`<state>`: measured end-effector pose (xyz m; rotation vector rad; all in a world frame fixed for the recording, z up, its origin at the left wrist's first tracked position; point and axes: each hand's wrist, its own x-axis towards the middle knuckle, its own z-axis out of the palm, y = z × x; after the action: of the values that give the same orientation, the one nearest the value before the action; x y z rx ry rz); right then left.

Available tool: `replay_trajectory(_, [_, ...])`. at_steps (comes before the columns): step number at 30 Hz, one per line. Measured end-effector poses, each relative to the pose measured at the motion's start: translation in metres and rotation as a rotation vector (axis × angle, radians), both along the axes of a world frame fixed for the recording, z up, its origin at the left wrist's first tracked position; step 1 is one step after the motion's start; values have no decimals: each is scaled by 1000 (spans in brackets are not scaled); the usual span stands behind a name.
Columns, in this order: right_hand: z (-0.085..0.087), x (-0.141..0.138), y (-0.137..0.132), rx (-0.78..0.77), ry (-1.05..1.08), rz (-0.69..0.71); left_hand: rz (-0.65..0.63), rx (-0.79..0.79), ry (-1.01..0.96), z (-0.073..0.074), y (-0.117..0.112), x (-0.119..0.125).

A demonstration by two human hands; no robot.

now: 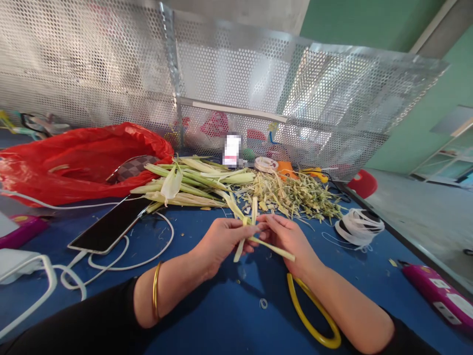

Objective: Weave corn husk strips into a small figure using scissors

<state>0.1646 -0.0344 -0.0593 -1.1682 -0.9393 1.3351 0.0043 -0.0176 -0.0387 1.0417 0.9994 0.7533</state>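
In the head view, the person's left hand (221, 244) and right hand (286, 241) meet just above the blue surface (207, 310), near its middle. Between them is a knotted corn-husk piece (246, 222), with pale ends sticking out upward, toward the upper left and downward; one long end slants to the right in front of the right palm. The left thumb and fingers pinch the knot. The right thumb and fingers are drawn together at its right edge; whether a strip lies between their tips is hidden. A gold bangle (156, 292) circles the left wrist, and both sleeves are black.

Beyond the hands lies a heap of green-and-cream husks (207, 190), and touching it on the right is a pile of shredded trimmings (306, 197). A tape roll (266, 164) and an orange object (286, 170) sit behind the trimmings.

To the left, an open red plastic bag (44, 155) holds something checkered; in front of it lies a dark-screened phone (107, 229) with a white cable (168, 241). A yellow loop (294, 303) runs partly beneath the right forearm. Farther right are a spool of white cord (358, 227) and a magenta tool (439, 291). A perforated metal screen (232, 54) stands along the back.
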Motion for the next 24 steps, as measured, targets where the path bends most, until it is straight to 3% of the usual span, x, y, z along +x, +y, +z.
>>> replay_trajectory(2, [1, -2, -2, -33, -32, 25, 161, 22, -105, 2, 3, -1])
replay_trajectory(4, [2, -8, -7, -43, -131, 144, 255, 37, -190, 1, 5, -1])
replay_trajectory(7, [5, -22, -17, 22, -227, 307, 211, 13, -238, -5, 2, 3])
replay_trajectory(13, [7, -34, -25, 41, -196, 227, 84, 51, -231, -11, -6, 9])
replay_trajectory(20, [9, -30, -32, 29, -191, 362, 308, -1, -243, 3, -2, 2])
replay_trajectory(24, [8, -33, -34, -2, -137, 338, 263, 4, -208, -2, -2, 3])
